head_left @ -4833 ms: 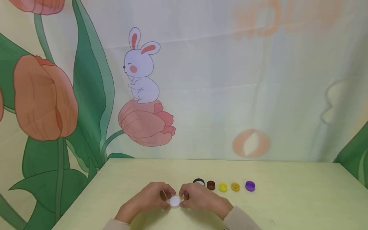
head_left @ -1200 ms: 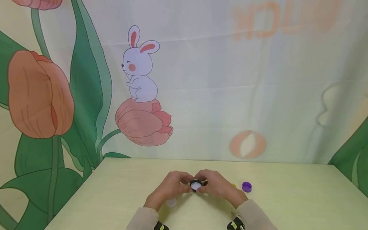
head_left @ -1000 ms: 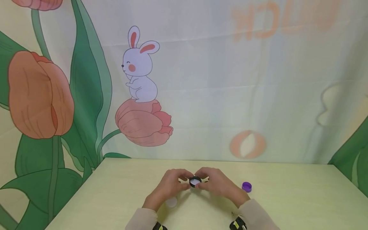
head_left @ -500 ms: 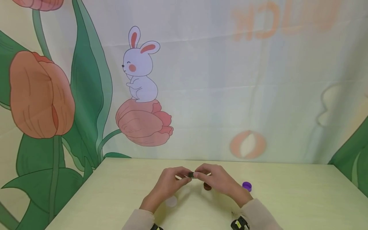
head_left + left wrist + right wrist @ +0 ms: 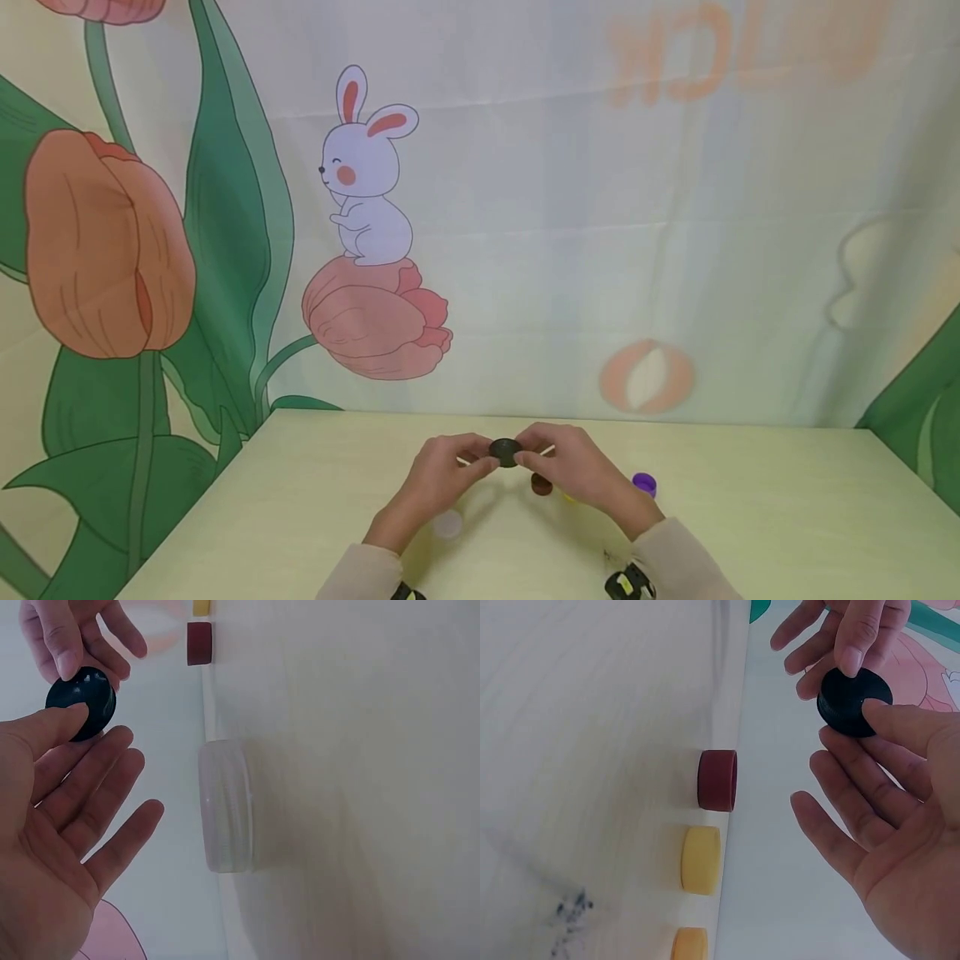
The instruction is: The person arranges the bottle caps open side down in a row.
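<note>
Above the table, a black bottle cap is held up between both hands, its smooth dark top facing the head camera. My left hand pinches its left edge with thumb and fingertips. On the opposite edge, my right hand pinches it the same way. The left wrist view shows the left thumb lying on the face of the black cap. In the right wrist view the right thumb presses the same cap, while the other fingers of that hand are spread.
A whitish translucent cap lies on the table below the left hand. Under the right hand are a brown cap and a partly hidden yellow cap. A purple cap stands farther right; an orange-yellow cap shows in the right wrist view.
Both hands have left the whitish cap and taken the black cap from the row. They have raised it and turned it over, from its hollow whitish inside to its dark top.
</note>
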{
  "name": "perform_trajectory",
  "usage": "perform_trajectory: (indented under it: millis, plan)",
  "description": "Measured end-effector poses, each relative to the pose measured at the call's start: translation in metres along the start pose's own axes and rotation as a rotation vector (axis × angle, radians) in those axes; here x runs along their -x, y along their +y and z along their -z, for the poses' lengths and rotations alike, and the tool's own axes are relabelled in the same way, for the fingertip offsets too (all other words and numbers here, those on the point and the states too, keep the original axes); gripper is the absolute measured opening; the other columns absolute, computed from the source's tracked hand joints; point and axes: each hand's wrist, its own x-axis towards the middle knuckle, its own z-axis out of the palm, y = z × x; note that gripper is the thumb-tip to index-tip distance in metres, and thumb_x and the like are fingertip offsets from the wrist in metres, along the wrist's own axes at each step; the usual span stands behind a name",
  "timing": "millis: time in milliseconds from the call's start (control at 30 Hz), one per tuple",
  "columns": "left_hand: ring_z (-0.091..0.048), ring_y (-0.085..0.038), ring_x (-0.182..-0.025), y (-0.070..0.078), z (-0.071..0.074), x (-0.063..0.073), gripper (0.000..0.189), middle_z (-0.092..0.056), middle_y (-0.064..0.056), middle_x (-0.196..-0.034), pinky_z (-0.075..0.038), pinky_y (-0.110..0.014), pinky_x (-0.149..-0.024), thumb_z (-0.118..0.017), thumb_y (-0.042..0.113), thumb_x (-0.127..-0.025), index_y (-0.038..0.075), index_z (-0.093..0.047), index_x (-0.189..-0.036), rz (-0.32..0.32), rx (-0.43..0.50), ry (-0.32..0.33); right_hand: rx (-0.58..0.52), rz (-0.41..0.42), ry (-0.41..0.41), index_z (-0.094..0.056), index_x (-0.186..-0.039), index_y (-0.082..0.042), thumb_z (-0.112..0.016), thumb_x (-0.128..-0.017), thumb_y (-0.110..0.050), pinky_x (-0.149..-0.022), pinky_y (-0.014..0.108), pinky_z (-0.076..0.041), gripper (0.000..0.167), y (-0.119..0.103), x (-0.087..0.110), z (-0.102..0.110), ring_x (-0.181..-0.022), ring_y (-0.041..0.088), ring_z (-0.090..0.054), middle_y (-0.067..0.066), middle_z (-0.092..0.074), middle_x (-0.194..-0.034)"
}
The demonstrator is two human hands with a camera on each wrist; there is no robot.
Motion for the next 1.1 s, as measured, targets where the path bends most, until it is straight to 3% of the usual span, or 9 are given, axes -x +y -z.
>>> perform_trajectory:
  millis: [167, 300, 433, 600, 800, 1100]
  plan:
    - [-0.075, -0.019, -0.090, 0.0003, -0.0010, 0.0001, 0.026, -0.078, 0.000, -0.102, -0.061, -0.034, -0.081, -0.080, 0.007, -0.095, 0.010, -0.077, -0.120, -0.026, 0.026, 0.000, 0.010, 0.005, 0.003, -0.075, -0.112, -0.008, -0.069, -0.105, -0.015, -0.072, 0.049, -0.059, 0.011, 0.0004, -0.0001, -0.0004, -0.073, 0.035, -0.074, 0.007, -0.075, -0.099]
    - [-0.077, -0.022, -0.088, 0.0030, -0.0011, 0.0008, 0.041, -0.078, -0.004, -0.101, -0.062, -0.040, -0.082, -0.081, 0.000, -0.090, 0.011, -0.073, -0.129, -0.052, 0.042, 0.004, 0.082, 0.041, 0.028, -0.074, -0.116, -0.010, -0.068, -0.105, -0.016, -0.078, 0.042, -0.056, 0.013, 0.0018, -0.0002, 0.0002, -0.081, 0.031, -0.074, 0.001, -0.076, -0.097]
    - [-0.077, -0.022, -0.085, 0.0051, -0.0009, 0.0012, 0.049, -0.078, -0.006, -0.102, -0.062, -0.038, -0.081, -0.083, -0.002, -0.088, 0.012, -0.071, -0.133, -0.066, 0.032, 0.005, 0.131, 0.055, 0.045, -0.072, -0.120, -0.011, -0.066, -0.107, -0.019, -0.082, 0.042, -0.052, 0.016, 0.0013, -0.0001, 0.0005, -0.090, 0.029, -0.072, -0.003, -0.075, -0.095]
    - [-0.077, -0.022, -0.083, 0.0058, -0.0008, 0.0009, 0.050, -0.077, -0.006, -0.101, -0.062, -0.039, -0.080, -0.085, -0.001, -0.087, 0.013, -0.072, -0.133, -0.080, 0.027, 0.010, 0.114, 0.056, 0.028, -0.067, -0.131, -0.005, -0.064, -0.109, -0.020, -0.082, 0.043, -0.053, 0.027, -0.0012, 0.0007, 0.0012, -0.084, 0.030, -0.073, -0.005, -0.073, -0.090]
    - [-0.077, -0.022, -0.082, 0.0058, -0.0012, 0.0011, 0.045, -0.078, -0.005, -0.099, -0.063, -0.042, -0.079, -0.088, 0.003, -0.086, 0.013, -0.074, -0.128, -0.085, 0.016, 0.013, 0.027, 0.029, -0.022, -0.062, -0.137, -0.001, -0.063, -0.109, -0.019, -0.072, 0.037, -0.054, 0.033, -0.0022, 0.0015, 0.0016, -0.066, 0.035, -0.070, 0.000, -0.071, -0.085]
    - [-0.075, -0.031, -0.097, 0.0044, -0.0021, 0.0005, 0.035, -0.077, -0.004, -0.106, -0.062, -0.050, -0.083, -0.088, 0.010, -0.087, 0.009, -0.076, -0.120, -0.055, -0.002, 0.011, 0.006, 0.008, -0.065, -0.068, -0.129, -0.004, -0.074, -0.102, -0.015, -0.071, 0.045, -0.061, 0.030, -0.0010, 0.0016, -0.0013, -0.084, 0.030, -0.071, 0.005, -0.071, -0.099]
